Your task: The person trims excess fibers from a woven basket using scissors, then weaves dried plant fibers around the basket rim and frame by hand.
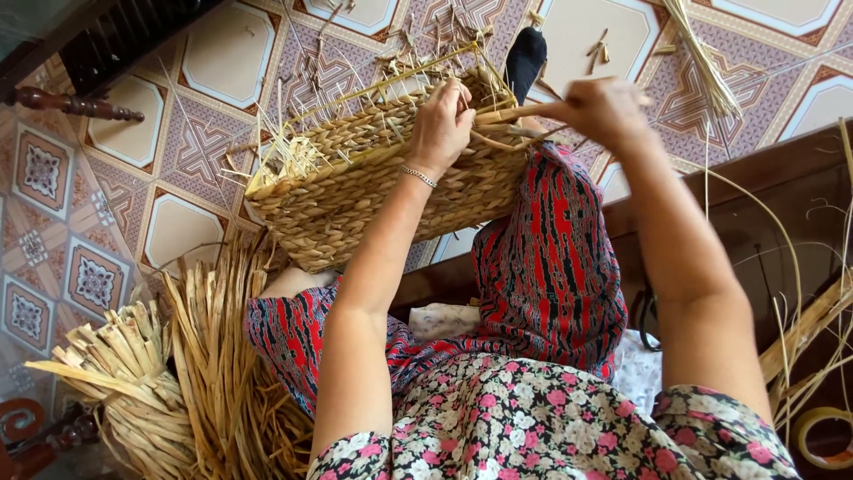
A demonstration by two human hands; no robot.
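Head view, patterned tile floor (195,62), left hand (442,124) gripping woven basket (373,178), right hand (604,111) pinching straw strand (515,113).

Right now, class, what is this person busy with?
A seated person is weaving a straw basket that rests on the knee. The left hand grips the basket's rim, while the right hand pulls a flat straw strand away from it. Bundles of dried straw stand on the tiled floor beside the left leg.

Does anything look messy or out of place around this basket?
Short straw offcuts lie scattered on the patterned tiled floor beyond the half-woven straw basket, and loose unwoven strand ends stick out raggedly at its left rim. Nothing looks damaged.
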